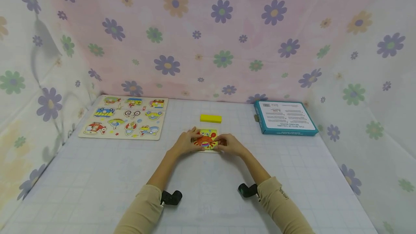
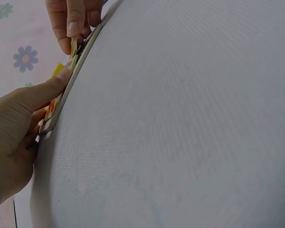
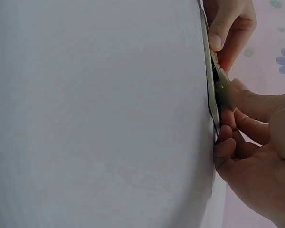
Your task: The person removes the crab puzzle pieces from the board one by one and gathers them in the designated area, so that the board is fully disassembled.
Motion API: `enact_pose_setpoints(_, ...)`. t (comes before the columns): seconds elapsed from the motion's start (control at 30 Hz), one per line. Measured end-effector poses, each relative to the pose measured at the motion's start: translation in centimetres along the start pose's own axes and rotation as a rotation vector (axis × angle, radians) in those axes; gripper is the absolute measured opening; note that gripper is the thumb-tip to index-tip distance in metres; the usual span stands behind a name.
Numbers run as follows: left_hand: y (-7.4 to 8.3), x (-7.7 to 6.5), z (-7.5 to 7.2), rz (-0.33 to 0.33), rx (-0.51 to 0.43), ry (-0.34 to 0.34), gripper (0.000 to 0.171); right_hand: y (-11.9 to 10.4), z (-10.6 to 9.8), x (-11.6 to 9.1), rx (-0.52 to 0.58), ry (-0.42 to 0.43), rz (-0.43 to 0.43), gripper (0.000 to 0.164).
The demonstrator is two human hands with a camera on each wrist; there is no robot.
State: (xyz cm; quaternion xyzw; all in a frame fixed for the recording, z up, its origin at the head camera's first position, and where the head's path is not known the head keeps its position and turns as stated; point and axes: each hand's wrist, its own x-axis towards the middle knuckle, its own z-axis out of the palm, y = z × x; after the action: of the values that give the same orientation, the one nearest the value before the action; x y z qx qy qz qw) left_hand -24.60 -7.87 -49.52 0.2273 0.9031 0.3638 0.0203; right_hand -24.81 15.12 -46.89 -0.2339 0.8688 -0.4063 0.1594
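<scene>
A small crab puzzle (image 1: 207, 142), a yellow picture with a red crab in a pale tray, lies on the table between both hands. My left hand (image 1: 186, 142) grips its left end, thumb on the picture and fingers around the side edge. At the right end, my right hand (image 1: 229, 144) pinches a puzzle piece (image 3: 225, 92) between thumb and fingers. That piece is tilted up from the tray in the right wrist view, with a dark gap beneath it. Part of the picture is hidden under the fingers.
A yellow block (image 1: 210, 118) lies just behind the puzzle. Back left is a wooden board (image 1: 120, 138) with several vehicle pictures. A teal box (image 1: 289, 132) with a white label lies at the back right. Flower-patterned cloth walls (image 1: 201, 46) enclose the table.
</scene>
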Motion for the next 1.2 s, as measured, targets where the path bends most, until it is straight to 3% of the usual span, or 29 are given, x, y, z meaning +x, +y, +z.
enact_pose_setpoints(0.23, 0.0, 0.0, 0.0, -0.012, -0.028, 0.004, 0.056, 0.1, -0.4, -0.1, 0.033, -0.007, 0.016, 0.03)
enact_pose_setpoints(0.57, 0.0, -0.1, -0.1, -0.029, -0.04, -0.013, 0.057, 0.4, -1.1, -0.1, 0.035, -0.115, -0.001, 0.03)
enact_pose_setpoints(0.7, -0.2, -0.1, 0.0, -0.034, -0.045, -0.016, 0.057, 0.8, -1.4, -0.5, 0.071, -0.112, 0.012, 0.031)
enact_pose_setpoints(0.9, -0.3, 0.0, 0.1, -0.038, -0.053, -0.012, 0.058, 1.4, -2.6, -1.9, 0.091, -0.028, 0.025, 0.031)
enact_pose_setpoints(1.2, -0.1, -0.1, -0.1, -0.047, -0.053, -0.027, 0.058, 4.7, -6.1, -5.1, 0.07, 0.248, 0.113, 0.035)
